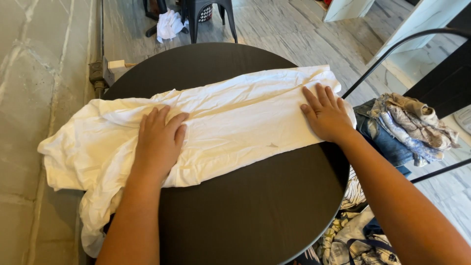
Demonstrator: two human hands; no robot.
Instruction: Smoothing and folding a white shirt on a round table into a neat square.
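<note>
Hands: two, bare, both laid flat and open, palms down, on one white garment.

Left hand (159, 140): fingers together and extended, pressing the cloth near the left part of the desk; forearm enters from the near edge. Nothing is gripped.

Right hand (326, 115): fingers slightly spread, flat on the right end of the cloth close to the desk's right edge; forearm comes in from the near right. Nothing is gripped.

White garment (235, 122): folded lengthwise into a long band that runs across the middle of the desk from left edge to right edge. Its surface is lightly creased. The left end is bunched and loose and spills over the desk's left edge, hanging down toward the floor. The right end lies squared off at the right edge, under and just beyond the right hand.

Desk (245, 211): round, dark, matte top. The near half and the far rim show bare.

Pile of clothes (407, 125): patterned grey and blue pieces with denim beneath, heaped on a black metal-frame chair (392, 49) just beside the desk's right edge.

Patterned fabrics (353, 235): black-and-white and blue pieces lying low by the near right edge of the desk.

White cloth (169, 24): crumpled, on the floor beyond the far edge, beside the legs of a black stool (208, 14).

Floor (304, 39): grey, marbled tile.
</note>
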